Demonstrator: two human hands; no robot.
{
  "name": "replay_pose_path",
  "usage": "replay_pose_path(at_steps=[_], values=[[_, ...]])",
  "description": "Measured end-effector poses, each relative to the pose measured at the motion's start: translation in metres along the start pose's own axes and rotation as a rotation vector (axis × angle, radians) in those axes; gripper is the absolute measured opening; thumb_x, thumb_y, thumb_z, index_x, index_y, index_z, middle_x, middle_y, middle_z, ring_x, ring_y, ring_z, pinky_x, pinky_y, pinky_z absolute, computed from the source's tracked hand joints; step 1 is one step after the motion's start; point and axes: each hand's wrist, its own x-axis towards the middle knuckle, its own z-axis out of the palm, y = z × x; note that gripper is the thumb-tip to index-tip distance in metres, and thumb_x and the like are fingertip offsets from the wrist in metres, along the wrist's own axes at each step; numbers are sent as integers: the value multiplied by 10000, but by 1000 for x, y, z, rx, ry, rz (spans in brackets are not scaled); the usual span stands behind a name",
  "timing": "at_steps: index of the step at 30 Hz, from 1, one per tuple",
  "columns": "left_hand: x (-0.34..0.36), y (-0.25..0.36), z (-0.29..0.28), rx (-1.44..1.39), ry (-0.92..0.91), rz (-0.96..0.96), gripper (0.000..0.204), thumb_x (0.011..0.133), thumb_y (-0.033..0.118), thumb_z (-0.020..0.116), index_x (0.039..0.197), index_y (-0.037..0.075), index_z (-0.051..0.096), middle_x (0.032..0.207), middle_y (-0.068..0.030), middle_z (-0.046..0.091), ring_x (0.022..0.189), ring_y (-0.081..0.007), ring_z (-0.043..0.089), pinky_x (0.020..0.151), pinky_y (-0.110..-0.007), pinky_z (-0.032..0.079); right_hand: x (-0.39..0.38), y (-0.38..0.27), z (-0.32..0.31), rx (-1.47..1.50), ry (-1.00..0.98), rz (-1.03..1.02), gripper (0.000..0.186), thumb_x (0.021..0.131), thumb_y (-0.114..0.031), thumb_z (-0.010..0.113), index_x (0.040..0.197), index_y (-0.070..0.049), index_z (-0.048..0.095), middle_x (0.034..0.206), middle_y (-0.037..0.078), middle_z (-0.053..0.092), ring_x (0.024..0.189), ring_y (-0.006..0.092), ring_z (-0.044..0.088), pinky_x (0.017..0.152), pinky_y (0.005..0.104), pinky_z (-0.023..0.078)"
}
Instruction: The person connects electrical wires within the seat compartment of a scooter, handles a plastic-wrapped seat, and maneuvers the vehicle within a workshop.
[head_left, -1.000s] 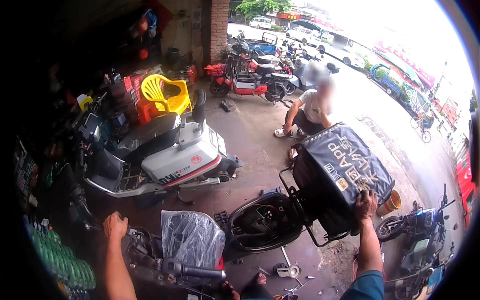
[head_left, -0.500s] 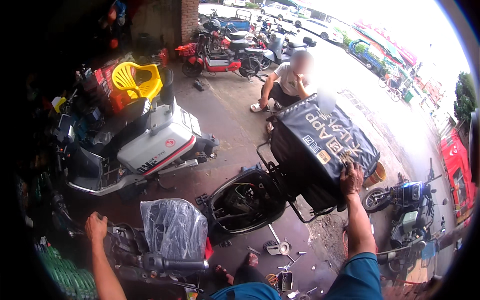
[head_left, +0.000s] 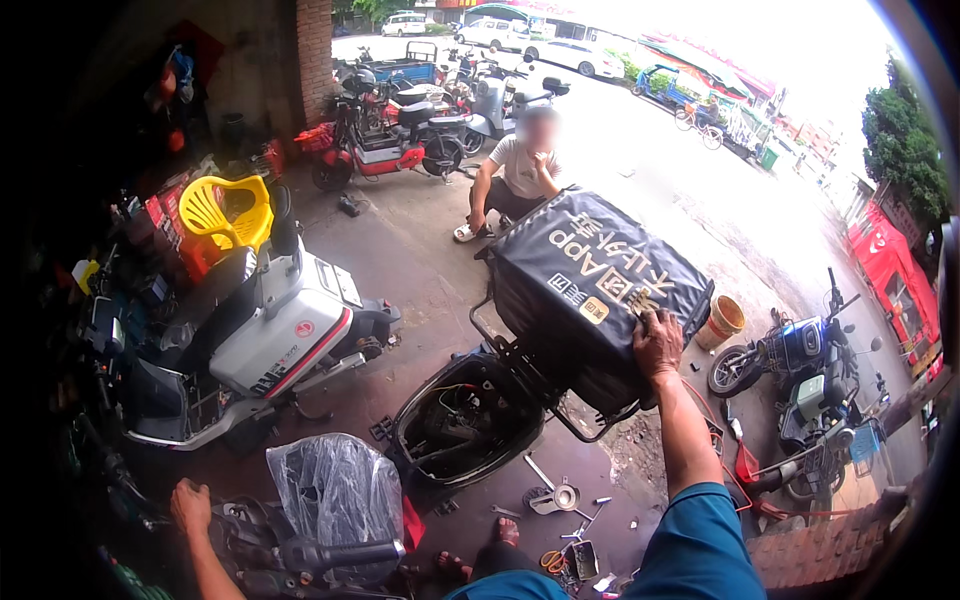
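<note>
At the lower left my left hand (head_left: 190,506) is closed round what looks like the scooter's left handlebar grip, mostly hidden beneath it. The scooter's other handlebar grip (head_left: 345,556) sticks out beside a clear plastic cover (head_left: 335,490). My right hand (head_left: 658,342) lies on the top near edge of a large black delivery box (head_left: 590,300), fingers spread over the fabric. The box sits tilted on a black metal rack (head_left: 580,425) behind the open seat compartment (head_left: 465,420), where some wires show.
A white scooter (head_left: 280,345) stands at the left, with a yellow chair (head_left: 225,215) behind it. Beyond the box a person (head_left: 522,170) squats. Scissors (head_left: 552,562) and loose tools lie near my feet. A bucket (head_left: 720,322) and a blue scooter (head_left: 790,360) stand at right.
My view has turned to the right, so the surroundings appear shifted left. My left hand stays at the handlebar and my right hand on the box.
</note>
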Motion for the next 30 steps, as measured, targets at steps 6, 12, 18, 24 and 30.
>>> replay_pose_path(at_steps=[6, 12, 18, 24, 30], values=[[26, -31, 30, 0, 36, 89, 265, 738, 182, 620, 881, -40, 600, 908, -229, 619, 911, -397, 580, 778, -458, 453, 1, -2, 1, -2, 59, -11, 176, 751, -177, 621, 905, -93, 621, 944, 105, 572, 939, 301, 531, 800, 400, 424], [59, -53, 52, 52, -34, 147, 264, 757, 176, 597, 869, -63, 590, 898, -256, 613, 894, -418, 580, 763, -471, 447, 7, -3, 6, 12, 12, 4, 179, 742, -181, 620, 905, -108, 628, 946, 111, 573, 937, 298, 536, 803, 402, 428], [8, 28, -11, 187, -241, -22, 461, 831, 456, 565, 1116, 100, 629, 1121, -161, 622, 1056, -339, 572, 880, -440, 439, 5, 3, 0, 8, 67, 16, 155, 748, -177, 618, 884, -101, 622, 939, 107, 572, 934, 305, 532, 801, 409, 428], [0, 17, -20, 162, -258, -56, 453, 819, 453, 570, 1131, 130, 631, 1143, -163, 611, 1053, -359, 570, 876, -461, 441, -1, 2, 6, 47, 40, 2, 138, 752, -172, 614, 868, -97, 618, 941, 96, 571, 939, 299, 525, 793, 406, 430], [2, 12, -19, 143, -249, -70, 470, 808, 457, 563, 1153, 143, 616, 1163, -159, 601, 1075, -366, 557, 899, -471, 433, -1, 2, 3, 54, 35, 9, 143, 748, -168, 613, 868, -90, 618, 946, 103, 570, 937, 304, 522, 800, 407, 422]])
